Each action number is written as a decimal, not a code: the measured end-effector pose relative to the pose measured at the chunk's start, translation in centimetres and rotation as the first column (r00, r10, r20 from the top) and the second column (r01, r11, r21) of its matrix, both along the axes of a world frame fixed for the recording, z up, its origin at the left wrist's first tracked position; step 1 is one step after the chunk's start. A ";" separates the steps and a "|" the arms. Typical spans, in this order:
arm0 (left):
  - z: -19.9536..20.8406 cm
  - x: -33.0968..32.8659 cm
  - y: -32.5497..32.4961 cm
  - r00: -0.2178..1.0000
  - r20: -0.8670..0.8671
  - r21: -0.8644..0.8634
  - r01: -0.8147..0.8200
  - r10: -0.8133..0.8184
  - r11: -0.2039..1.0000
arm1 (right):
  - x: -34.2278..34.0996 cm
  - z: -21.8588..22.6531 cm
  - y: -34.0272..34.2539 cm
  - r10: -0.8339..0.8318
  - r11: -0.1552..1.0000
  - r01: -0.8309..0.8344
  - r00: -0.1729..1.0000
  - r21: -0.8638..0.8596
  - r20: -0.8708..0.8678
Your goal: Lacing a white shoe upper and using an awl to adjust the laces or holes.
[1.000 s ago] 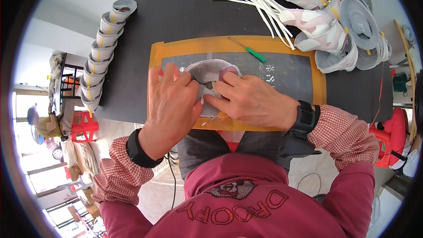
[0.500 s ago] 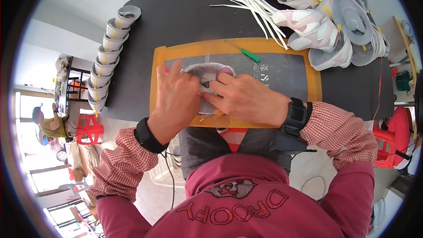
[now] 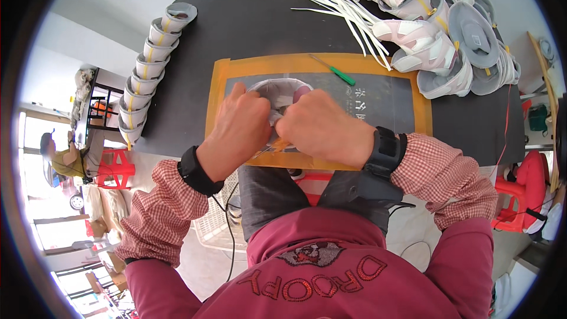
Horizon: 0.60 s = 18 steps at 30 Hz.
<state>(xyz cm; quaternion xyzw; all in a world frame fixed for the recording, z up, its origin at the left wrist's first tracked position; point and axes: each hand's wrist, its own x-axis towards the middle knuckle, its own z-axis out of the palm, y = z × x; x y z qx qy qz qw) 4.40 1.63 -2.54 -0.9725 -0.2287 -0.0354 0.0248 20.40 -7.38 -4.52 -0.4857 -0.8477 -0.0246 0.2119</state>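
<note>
A grey and white shoe upper [image 3: 277, 86] with a pinkish patch stands on the work mat in front of me, its opening facing up. My left hand [image 3: 243, 125] is closed on its left side, fingers curled over the edge. My right hand [image 3: 326, 125] is closed on the right side, its knuckles close to those of the left. Between the fingers the inside of the upper shows, but the fingertips and whatever they pinch are hidden. A bit of yellow tape or tag [image 3: 282, 143] peeks out below the hands.
A green-handled awl or thin screwdriver [image 3: 341, 75] lies on the mat, edged with orange tape [image 3: 422, 121]. Nested shoe uppers [image 3: 143, 82] line the table's left. White laces [image 3: 348, 15] and piled shoe uppers [image 3: 422, 47] fill the far right. A basket [image 3: 215, 227] stands below the table.
The right hand's fingers, stretched into the opening before, are now curled in. Both hands are closed more tightly on the upper. The whole view has shifted slightly.
</note>
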 end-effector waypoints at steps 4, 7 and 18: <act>-0.7 0.2 0.6 0.999 0.015 0.021 0.029 -0.030 0.999 | -0.4 -0.6 0.0 0.018 1.000 -0.019 0.998 0.012 0.059; -1.5 0.4 0.2 0.997 0.071 0.063 0.005 -0.010 0.998 | -0.1 -1.6 0.1 0.002 1.000 -0.001 0.999 -0.017 0.053; 1.8 0.6 2.9 0.999 0.051 -0.444 0.006 0.019 0.896 | 0.2 -3.6 1.3 -0.093 0.993 0.101 0.989 0.063 -0.117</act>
